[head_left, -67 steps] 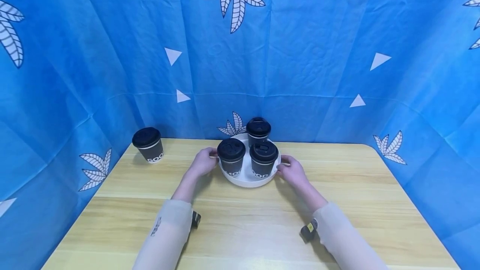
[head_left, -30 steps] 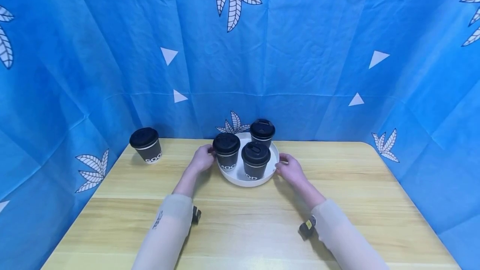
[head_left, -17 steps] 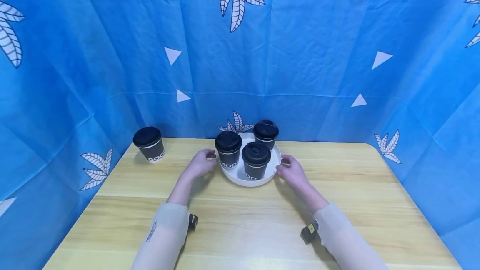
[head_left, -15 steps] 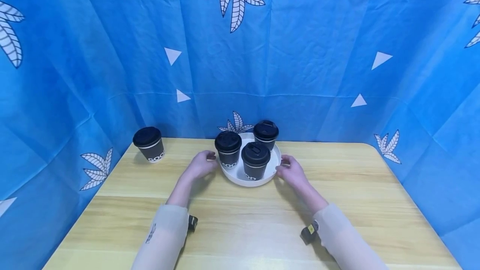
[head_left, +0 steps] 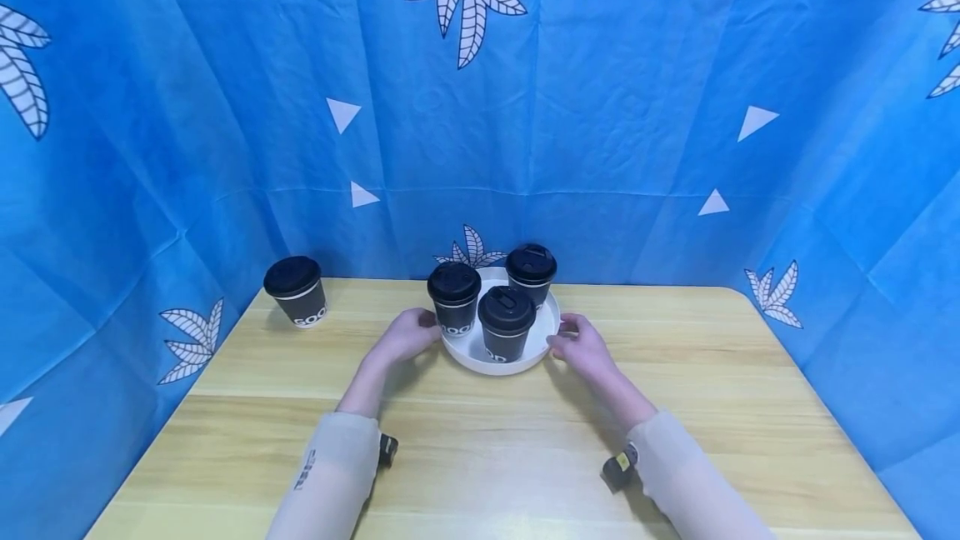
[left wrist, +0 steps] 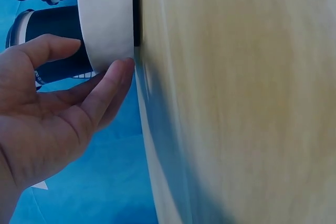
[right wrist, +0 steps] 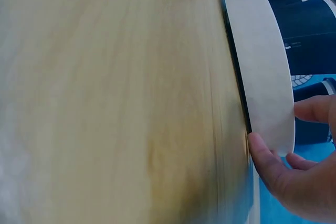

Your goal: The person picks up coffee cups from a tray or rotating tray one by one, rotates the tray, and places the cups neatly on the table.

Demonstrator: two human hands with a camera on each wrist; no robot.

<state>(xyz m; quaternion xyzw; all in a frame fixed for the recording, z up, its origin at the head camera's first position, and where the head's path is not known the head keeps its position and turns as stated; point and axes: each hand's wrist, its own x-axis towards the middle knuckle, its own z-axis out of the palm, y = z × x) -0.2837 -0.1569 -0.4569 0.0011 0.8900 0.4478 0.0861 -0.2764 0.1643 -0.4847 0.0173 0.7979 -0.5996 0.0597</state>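
Observation:
A round white tray [head_left: 498, 368] stands near the back of the table with three dark lidded coffee cups on it, all upright. One cup [head_left: 454, 300] is at its left, another [head_left: 506, 325] at the front, the third [head_left: 531, 273] at the back right. My left hand [head_left: 407, 335] holds the tray's left edge: in the left wrist view its thumb is at the rim beside a cup, fingertips at the wall's lower edge. From the right, my right hand [head_left: 587, 350] pinches the tray wall [right wrist: 262, 72], thumb on the rim and a fingertip low on the wall.
Another lidded coffee cup [head_left: 295, 290] stands at the table's back left corner. A blue curtain [head_left: 630, 123] with leaf prints hangs behind and along both sides of the wooden table [head_left: 480, 457]. A dark gap shows beneath the tray in both wrist views.
The tray has turned clockwise as seen from above: the back cup moved right, the front cup left. My left hand came slightly away from the edge, then back to it.

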